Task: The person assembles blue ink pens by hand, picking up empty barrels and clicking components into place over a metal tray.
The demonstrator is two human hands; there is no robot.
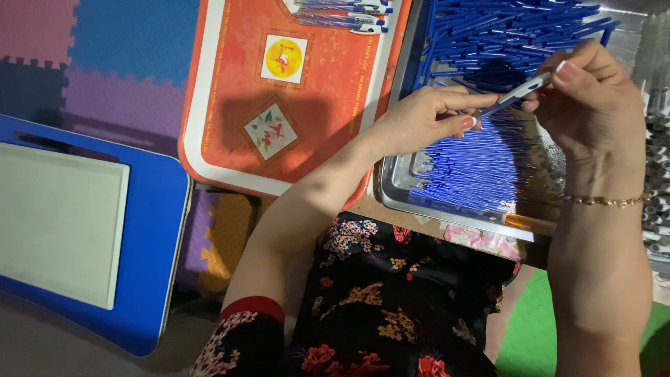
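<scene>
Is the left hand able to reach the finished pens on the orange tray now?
Probably yes. The left hand is close to the orange tray, nothing lies between it and the finished pens, but it pinches a pen part with the right hand.

blue pen barrels piled in a silver tray. red-orange tray with a white rim and yellow and white picture squares. floor mats are pink, blue, purple squares. dress is black with red and yellow flowers. gold bracelet.
</scene>
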